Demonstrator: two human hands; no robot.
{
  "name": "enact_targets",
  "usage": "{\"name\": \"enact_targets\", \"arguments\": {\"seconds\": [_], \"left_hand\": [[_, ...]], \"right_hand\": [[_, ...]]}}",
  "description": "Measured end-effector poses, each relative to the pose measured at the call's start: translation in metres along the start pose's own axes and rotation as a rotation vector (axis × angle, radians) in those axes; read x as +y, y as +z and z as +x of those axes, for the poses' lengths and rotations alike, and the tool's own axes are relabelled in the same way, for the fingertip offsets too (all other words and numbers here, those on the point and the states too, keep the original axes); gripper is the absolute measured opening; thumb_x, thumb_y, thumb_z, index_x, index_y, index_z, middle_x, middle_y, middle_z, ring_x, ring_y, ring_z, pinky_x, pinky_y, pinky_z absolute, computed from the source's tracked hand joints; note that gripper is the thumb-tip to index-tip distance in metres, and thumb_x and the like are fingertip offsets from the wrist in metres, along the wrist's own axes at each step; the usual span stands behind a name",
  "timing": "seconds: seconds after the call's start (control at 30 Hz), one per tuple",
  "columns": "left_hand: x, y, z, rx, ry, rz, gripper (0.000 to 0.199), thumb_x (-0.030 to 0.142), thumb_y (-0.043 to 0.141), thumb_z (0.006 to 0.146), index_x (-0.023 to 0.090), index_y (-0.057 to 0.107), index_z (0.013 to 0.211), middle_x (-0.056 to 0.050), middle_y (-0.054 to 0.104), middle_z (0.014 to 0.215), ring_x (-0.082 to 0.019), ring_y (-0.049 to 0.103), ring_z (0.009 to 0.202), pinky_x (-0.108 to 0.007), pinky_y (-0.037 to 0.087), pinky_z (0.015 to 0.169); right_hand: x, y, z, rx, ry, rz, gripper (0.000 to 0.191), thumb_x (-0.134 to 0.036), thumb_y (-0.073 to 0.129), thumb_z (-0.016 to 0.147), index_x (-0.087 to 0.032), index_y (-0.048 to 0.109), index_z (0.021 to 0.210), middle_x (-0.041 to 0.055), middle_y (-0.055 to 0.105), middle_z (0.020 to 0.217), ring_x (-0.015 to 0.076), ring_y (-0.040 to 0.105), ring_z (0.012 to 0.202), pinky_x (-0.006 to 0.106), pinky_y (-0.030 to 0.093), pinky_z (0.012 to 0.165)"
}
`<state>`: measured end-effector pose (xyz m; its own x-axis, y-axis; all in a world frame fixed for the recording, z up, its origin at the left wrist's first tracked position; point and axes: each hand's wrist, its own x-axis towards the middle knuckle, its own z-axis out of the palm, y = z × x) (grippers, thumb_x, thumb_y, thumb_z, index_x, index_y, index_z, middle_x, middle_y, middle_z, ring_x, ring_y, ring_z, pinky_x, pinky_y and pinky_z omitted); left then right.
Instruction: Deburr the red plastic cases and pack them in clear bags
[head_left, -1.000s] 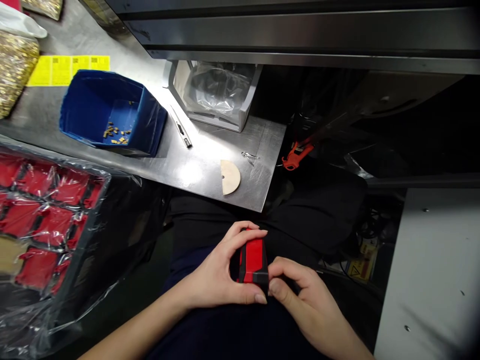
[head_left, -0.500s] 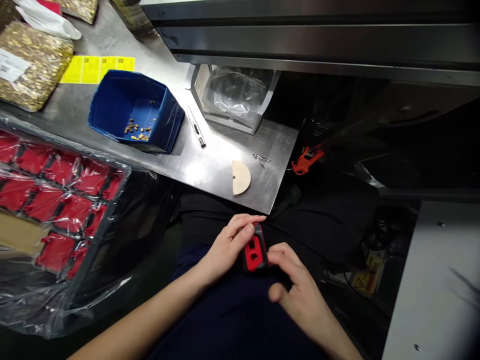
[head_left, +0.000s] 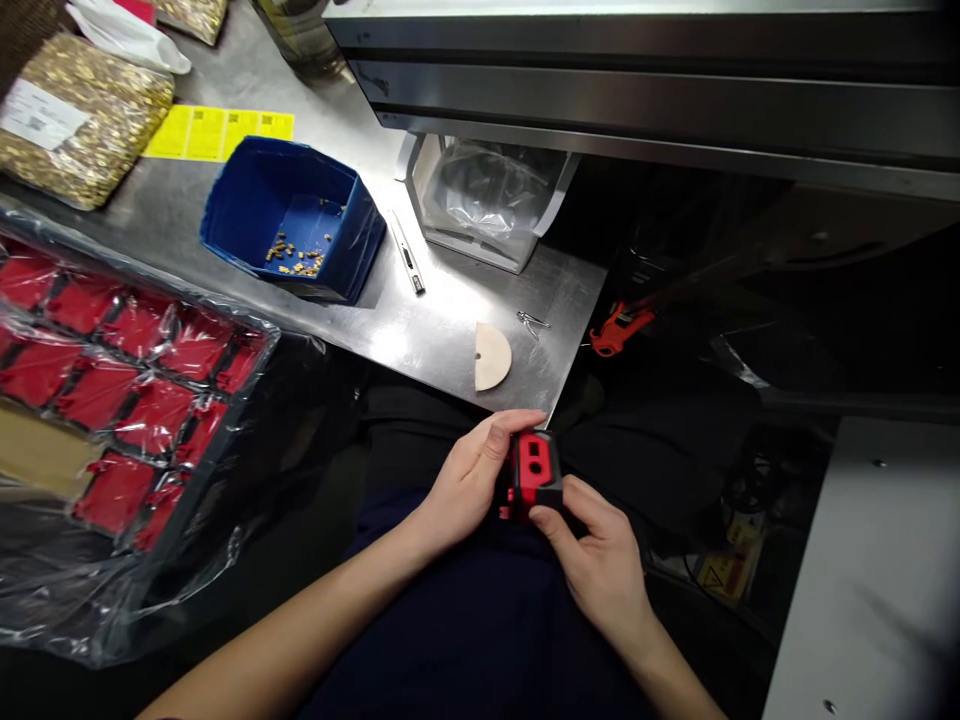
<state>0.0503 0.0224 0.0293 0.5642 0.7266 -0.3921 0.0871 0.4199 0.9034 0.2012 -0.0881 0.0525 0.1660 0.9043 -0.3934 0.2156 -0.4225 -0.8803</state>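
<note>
A red and black plastic housing (head_left: 535,468) with a round hole and squarish openings is held over my lap, just off the table's front corner. My left hand (head_left: 472,475) grips its left and far side, thumb bent, fingers stretched along the top edge. On its near right corner, my right hand (head_left: 596,540) pinches it between thumb and fingers. Beyond the hands, a pale half-round disc (head_left: 492,357) lies on the metal table (head_left: 450,310). Small silver pliers-like pieces (head_left: 533,322) rest to its right.
A blue bin (head_left: 292,220) holds small brass pieces, with a utility knife (head_left: 407,252) beside it. A grey bin (head_left: 480,250) contains clear plastic bags. Left stands a plastic-lined crate of red parts (head_left: 97,390). An orange-handled tool (head_left: 621,328) hangs past the table's right edge. A metal beam (head_left: 637,100) crosses above.
My right hand has closed onto the housing, which is now turned and raised slightly, showing another side. The left hand keeps its hold. The whole view has shifted a little.
</note>
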Motion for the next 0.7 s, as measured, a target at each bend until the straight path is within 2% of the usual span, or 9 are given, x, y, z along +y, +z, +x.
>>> {"name": "enact_targets", "arguments": {"seconds": [0.1,0.2,0.3,0.43,0.53,0.63,0.7], "left_hand": [[-0.002,-0.005,0.000,-0.136,0.006,-0.059,0.043,0.042,0.038,0.110,0.024,0.070,0.132,-0.004,0.062,0.147,-0.023,0.051,0.140,-0.035,0.034,0.122],[-0.002,-0.008,0.000,-0.183,-0.044,-0.083,0.039,0.041,0.046,0.107,0.025,0.070,0.134,-0.004,0.060,0.149,-0.024,0.049,0.143,-0.035,0.031,0.124],[-0.002,-0.009,0.001,-0.187,-0.053,-0.092,0.036,0.038,0.051,0.106,0.026,0.069,0.134,-0.004,0.062,0.146,-0.024,0.052,0.140,-0.036,0.034,0.123],[-0.002,-0.006,0.002,-0.207,0.014,-0.050,0.034,0.036,0.059,0.102,0.025,0.070,0.133,-0.007,0.061,0.145,-0.025,0.051,0.140,-0.037,0.036,0.121],[-0.001,-0.004,0.002,-0.206,0.044,-0.016,0.032,0.038,0.063,0.100,0.025,0.073,0.128,-0.010,0.060,0.143,-0.027,0.051,0.139,-0.037,0.041,0.117],[0.001,-0.001,0.000,-0.235,0.028,-0.041,0.036,0.036,0.067,0.098,0.027,0.070,0.132,-0.010,0.055,0.147,-0.028,0.055,0.135,-0.036,0.051,0.107],[0.003,0.000,-0.002,-0.250,0.028,-0.067,0.036,0.035,0.068,0.097,0.027,0.071,0.132,-0.010,0.054,0.148,-0.028,0.057,0.132,-0.036,0.052,0.105]], "right_hand": [[-0.003,-0.006,0.003,0.058,0.055,0.064,0.018,-0.039,0.067,0.098,-0.029,0.078,0.108,-0.0002,0.073,0.102,0.0179,0.067,0.098,0.026,0.049,0.088],[-0.007,-0.010,0.006,0.062,0.114,0.134,0.023,-0.041,0.067,0.098,-0.029,0.077,0.114,-0.0004,0.075,0.104,0.0188,0.069,0.100,0.026,0.051,0.088],[-0.009,-0.010,0.008,0.068,0.151,0.172,0.024,-0.043,0.067,0.097,-0.028,0.078,0.113,-0.0007,0.076,0.100,0.0182,0.070,0.094,0.025,0.053,0.081],[-0.012,-0.009,0.009,0.067,0.144,0.169,0.022,-0.042,0.067,0.098,-0.028,0.078,0.111,-0.0010,0.077,0.102,0.0175,0.071,0.092,0.025,0.054,0.081],[-0.013,-0.007,0.008,0.088,0.119,0.122,0.021,-0.041,0.067,0.098,-0.031,0.077,0.114,-0.0012,0.076,0.105,0.0175,0.070,0.097,0.025,0.054,0.083],[-0.014,-0.005,0.005,0.101,0.083,0.075,0.019,-0.038,0.066,0.099,-0.033,0.076,0.114,-0.0018,0.075,0.106,0.0173,0.069,0.102,0.025,0.053,0.089],[-0.014,-0.004,0.003,0.096,0.066,0.055,0.018,-0.037,0.066,0.099,-0.034,0.076,0.114,-0.0021,0.074,0.106,0.0173,0.069,0.104,0.025,0.052,0.091]]}}
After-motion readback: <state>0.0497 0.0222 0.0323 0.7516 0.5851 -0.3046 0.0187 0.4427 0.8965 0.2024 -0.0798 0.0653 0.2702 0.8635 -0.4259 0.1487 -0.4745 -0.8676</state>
